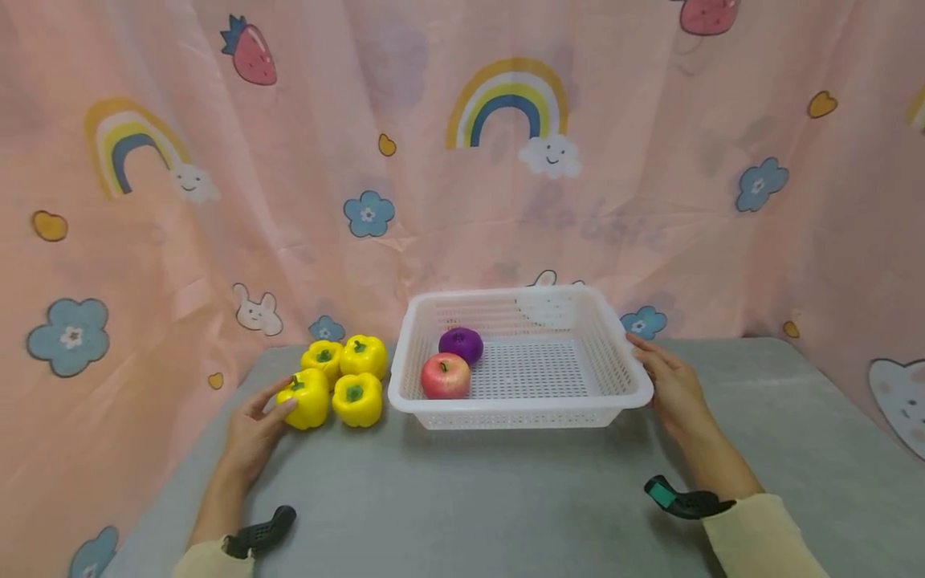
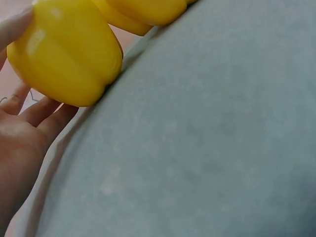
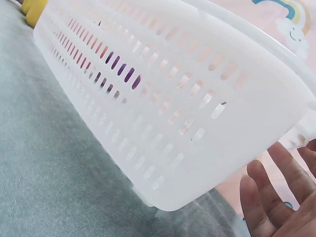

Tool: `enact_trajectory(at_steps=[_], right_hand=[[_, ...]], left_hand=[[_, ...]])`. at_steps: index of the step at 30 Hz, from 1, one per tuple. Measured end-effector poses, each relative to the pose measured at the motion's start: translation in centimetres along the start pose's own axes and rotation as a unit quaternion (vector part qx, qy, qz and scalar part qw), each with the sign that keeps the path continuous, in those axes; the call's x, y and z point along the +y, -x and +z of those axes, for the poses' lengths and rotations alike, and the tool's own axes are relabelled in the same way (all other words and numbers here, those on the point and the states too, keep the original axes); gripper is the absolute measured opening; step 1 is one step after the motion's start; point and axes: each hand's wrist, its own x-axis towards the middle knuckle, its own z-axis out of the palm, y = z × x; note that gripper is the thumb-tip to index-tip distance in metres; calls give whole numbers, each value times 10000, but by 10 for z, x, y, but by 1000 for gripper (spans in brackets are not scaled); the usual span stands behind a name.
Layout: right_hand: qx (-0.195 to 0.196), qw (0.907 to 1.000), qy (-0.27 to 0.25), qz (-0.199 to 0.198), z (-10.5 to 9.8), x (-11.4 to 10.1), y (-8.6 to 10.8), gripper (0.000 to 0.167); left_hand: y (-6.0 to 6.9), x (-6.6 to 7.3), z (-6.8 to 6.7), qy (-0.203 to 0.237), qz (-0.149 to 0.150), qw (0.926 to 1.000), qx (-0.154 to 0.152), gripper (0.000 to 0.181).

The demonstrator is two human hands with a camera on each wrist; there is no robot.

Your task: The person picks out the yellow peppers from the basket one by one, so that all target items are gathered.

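My left hand (image 1: 253, 429) holds a yellow bell pepper (image 1: 309, 401) with a green stem, at the front left of a small group. In the left wrist view, the thumb (image 2: 17, 24) lies on one side of this bell pepper (image 2: 69, 54) and the other fingers reach round its far side. Against the outer right side of a white plastic basket (image 1: 520, 413), my right hand (image 1: 672, 393) touches the rim with its fingers extended. Inside the basket's left part lie a red apple (image 1: 445, 377) and a round purple thing (image 1: 462, 345).
Other yellow bell peppers (image 1: 357, 400) stand between the left hand and the basket. The grey tabletop (image 1: 491, 506) runs in front of them. A pink printed curtain (image 1: 462, 217) hangs behind the table. Black straps (image 1: 686, 502) sit on both wrists.
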Motion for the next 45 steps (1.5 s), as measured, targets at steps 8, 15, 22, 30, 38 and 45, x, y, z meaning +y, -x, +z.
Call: enact_trajectory(at_steps=[8,15,22,30,38,45], right_hand=[[-96,9999,-43,-69,-4,3,-1,65],[53,10000,-14,-3,-8,5,1,64],[129,9993,318,-146,-13,3,1,62],[102,9989,423,-166,-12,8,3,62],[184,9981,584,-74,-4,6,3,62],[144,9962,849,-161,3,3,-1,63]], left_hand=[[-1,-10,3,450,213,9988,7,52],[-6,-7,6,435,189,9989,32,47],[-11,-5,11,435,167,9989,-25,54],[-5,-4,8,415,169,9990,-28,44],[1,-2,-1,566,228,9981,-7,41],[5,-1,-9,662,293,9974,61,40]])
